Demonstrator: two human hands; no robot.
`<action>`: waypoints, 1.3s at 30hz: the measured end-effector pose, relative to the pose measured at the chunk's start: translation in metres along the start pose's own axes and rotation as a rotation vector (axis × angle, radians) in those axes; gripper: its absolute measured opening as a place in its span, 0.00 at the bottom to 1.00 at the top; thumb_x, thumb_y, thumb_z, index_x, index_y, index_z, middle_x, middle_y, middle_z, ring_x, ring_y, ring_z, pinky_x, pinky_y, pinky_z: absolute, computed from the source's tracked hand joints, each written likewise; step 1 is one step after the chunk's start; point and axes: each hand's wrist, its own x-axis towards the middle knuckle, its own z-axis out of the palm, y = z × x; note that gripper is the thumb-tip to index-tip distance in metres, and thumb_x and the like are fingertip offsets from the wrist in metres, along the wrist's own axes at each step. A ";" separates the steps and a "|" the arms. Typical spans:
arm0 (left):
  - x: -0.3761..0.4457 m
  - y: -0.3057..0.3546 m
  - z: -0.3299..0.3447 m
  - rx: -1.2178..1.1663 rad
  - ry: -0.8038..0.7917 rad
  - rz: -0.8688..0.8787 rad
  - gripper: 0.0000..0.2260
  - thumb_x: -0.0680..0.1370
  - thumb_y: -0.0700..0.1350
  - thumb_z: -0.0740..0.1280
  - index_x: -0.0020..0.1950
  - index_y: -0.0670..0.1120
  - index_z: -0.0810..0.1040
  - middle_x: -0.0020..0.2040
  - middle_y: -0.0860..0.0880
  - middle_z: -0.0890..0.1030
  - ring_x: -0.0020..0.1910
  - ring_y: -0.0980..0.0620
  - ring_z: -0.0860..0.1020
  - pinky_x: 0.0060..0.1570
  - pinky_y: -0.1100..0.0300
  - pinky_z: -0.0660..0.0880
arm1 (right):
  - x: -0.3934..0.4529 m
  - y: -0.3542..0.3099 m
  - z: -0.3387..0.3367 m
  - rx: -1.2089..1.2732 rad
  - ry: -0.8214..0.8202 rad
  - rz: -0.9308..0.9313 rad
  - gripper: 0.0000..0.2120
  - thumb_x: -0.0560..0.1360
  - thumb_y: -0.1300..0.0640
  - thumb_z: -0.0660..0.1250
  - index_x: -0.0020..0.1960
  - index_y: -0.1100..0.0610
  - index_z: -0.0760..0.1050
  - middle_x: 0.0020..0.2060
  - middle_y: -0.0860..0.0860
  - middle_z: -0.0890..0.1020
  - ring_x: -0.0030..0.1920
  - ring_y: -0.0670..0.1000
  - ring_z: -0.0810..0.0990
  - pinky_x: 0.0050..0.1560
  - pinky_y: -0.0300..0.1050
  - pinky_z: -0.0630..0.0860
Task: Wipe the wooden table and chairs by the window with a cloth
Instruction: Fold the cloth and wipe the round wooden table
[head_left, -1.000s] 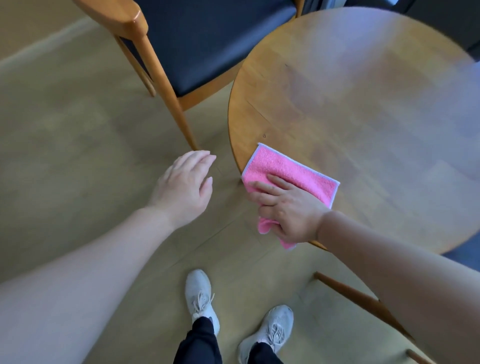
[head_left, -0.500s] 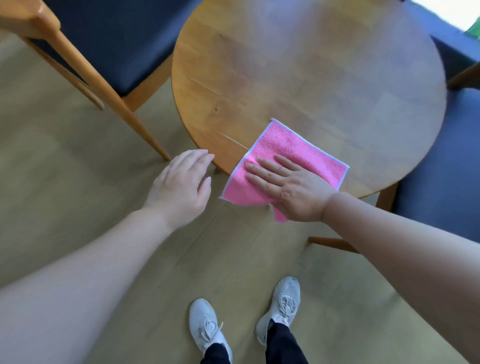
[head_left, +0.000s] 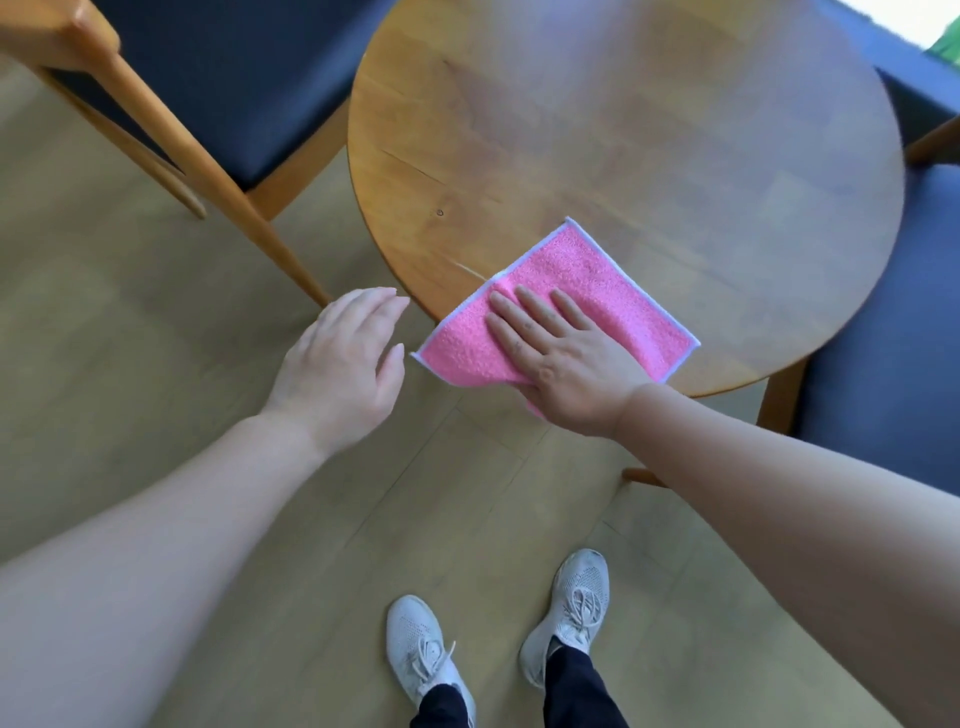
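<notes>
both hands (head_left: 340, 364) (head_left: 563, 364) w/ fingers straight, right flat on cloth (head_left: 587, 291), its near corner hidden, over table (head_left: 623, 130) edge

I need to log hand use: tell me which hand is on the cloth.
The right hand: it lies flat, fingers straight, on the pink cloth at the table edge. The left hand hangs beside the table, touching nothing.

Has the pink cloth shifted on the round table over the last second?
Yes. The pink cloth under the right hand has slid along the round table rim, from its left edge, nearest the left chair, to its near edge.
</notes>
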 end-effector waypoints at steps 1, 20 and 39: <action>-0.001 -0.002 0.000 0.003 -0.002 -0.008 0.22 0.76 0.46 0.58 0.68 0.40 0.72 0.67 0.43 0.73 0.68 0.43 0.68 0.65 0.48 0.67 | 0.011 -0.007 0.000 0.014 0.019 0.025 0.30 0.81 0.46 0.48 0.78 0.56 0.43 0.78 0.54 0.46 0.77 0.57 0.44 0.75 0.56 0.40; 0.062 0.118 0.025 0.009 -0.178 0.396 0.20 0.77 0.41 0.66 0.69 0.40 0.72 0.69 0.43 0.72 0.69 0.43 0.69 0.68 0.47 0.66 | -0.097 0.072 0.009 0.065 -0.066 0.167 0.39 0.74 0.32 0.43 0.78 0.53 0.47 0.78 0.52 0.48 0.77 0.57 0.47 0.74 0.57 0.37; 0.107 0.172 0.051 0.060 -0.237 0.983 0.14 0.73 0.43 0.66 0.54 0.36 0.80 0.55 0.38 0.80 0.53 0.39 0.80 0.53 0.48 0.77 | -0.163 0.035 0.010 0.369 0.572 0.641 0.17 0.66 0.71 0.73 0.55 0.68 0.80 0.54 0.66 0.80 0.56 0.67 0.79 0.57 0.62 0.76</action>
